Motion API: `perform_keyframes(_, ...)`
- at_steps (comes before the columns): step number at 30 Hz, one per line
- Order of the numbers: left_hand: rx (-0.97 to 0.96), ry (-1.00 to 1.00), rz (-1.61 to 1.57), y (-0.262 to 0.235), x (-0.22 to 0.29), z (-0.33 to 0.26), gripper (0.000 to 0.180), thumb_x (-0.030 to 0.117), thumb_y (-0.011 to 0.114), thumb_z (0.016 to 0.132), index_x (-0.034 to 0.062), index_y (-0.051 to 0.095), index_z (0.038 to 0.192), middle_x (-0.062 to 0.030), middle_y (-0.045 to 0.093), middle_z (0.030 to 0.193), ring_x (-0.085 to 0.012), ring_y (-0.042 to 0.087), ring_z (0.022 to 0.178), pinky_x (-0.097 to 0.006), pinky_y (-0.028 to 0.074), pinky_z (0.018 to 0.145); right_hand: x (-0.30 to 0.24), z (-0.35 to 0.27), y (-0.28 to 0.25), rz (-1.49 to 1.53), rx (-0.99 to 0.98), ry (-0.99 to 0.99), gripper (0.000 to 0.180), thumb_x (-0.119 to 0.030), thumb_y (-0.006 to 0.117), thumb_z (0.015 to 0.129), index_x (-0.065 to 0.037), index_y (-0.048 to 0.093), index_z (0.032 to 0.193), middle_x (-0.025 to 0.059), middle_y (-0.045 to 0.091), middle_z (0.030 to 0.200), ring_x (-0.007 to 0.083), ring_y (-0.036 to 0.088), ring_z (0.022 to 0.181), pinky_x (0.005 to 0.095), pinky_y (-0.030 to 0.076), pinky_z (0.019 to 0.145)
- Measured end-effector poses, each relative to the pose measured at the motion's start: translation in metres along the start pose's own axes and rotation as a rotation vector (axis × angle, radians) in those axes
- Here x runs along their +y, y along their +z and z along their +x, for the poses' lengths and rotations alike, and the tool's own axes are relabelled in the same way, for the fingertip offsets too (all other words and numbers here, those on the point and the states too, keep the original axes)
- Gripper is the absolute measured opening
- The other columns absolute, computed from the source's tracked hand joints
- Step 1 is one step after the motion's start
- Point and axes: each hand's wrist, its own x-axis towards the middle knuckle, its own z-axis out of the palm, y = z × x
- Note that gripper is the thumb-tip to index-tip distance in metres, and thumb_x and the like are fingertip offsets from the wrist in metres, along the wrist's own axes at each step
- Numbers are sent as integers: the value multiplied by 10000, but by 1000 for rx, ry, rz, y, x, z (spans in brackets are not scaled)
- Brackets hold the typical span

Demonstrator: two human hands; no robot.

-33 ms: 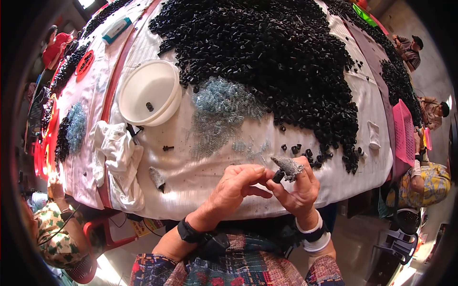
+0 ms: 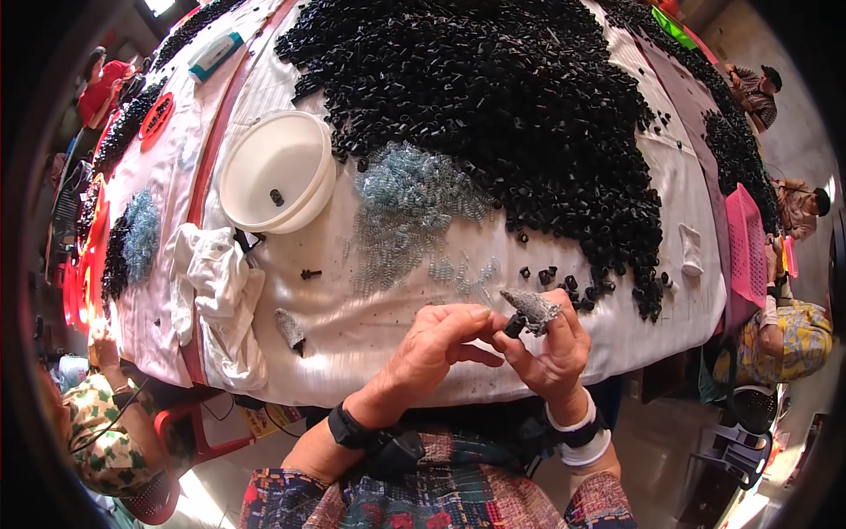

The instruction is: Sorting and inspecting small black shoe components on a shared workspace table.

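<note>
My right hand (image 2: 555, 348) is closed around a small black plastic piece (image 2: 515, 325), pinched at its fingertips. A grey, rough, cone-shaped piece (image 2: 531, 309) sits at the same fingers, its tip pointing left; whether it is worn or gripped is unclear. My left hand (image 2: 441, 344) meets the right one from the left, thumb and fingers pinched together beside the black piece. Whatever lies between those left fingers is too small to make out. Just beyond my hands lie a heap of clear bluish springs (image 2: 410, 198) and a large pile of black plastic pieces (image 2: 493, 115).
A white bowl (image 2: 238, 176) with one black piece inside stands at left, near a crumpled white cloth (image 2: 220, 291). Another grey cone (image 2: 289, 328) lies on the white-covered table (image 2: 352, 344). A pink basket (image 2: 745, 247) is at right. Other people sit on both sides.
</note>
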Motion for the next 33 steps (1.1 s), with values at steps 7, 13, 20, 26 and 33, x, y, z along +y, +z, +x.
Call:
perform_keyframes(7,-13,-47,231,7,10,-1,181,131,593,893,-7,643,999,-71,665,906,-134,640,823,-273,535,742,0,0,2,-50,-41,-25,394,-16,767,654,20,621,1018,104,579,862,227,567,718,315,478,605)
perform_keyframes(13,91,66,62,-6,14,-1,196,192,588,909,22,644,989,-46,659,906,-127,634,816,-304,542,726,-4,1,4,-40,-108,69,597,-105,816,631,10,559,1157,119,536,955,247,547,794,333,472,691)
perform_keyframes(20,276,508,-199,-59,70,6,247,295,532,944,74,618,1015,-61,672,944,-172,651,825,-379,565,734,9,-12,5,-56,-48,93,392,-17,712,710,36,575,1073,115,524,901,229,538,742,318,465,659)
perform_keyframes(26,545,544,-308,-90,113,1,319,330,539,941,54,578,1095,-60,651,956,-180,624,833,-384,554,734,10,-8,7,-90,-37,65,302,0,686,728,41,582,1008,134,528,897,264,542,737,327,466,662)
perform_keyframes(33,427,381,-223,-77,85,-11,265,232,525,951,55,551,1146,-67,634,886,-165,629,725,-349,567,636,35,-5,5,-217,38,165,210,28,658,736,38,534,906,197,531,848,377,539,752,403,448,641)
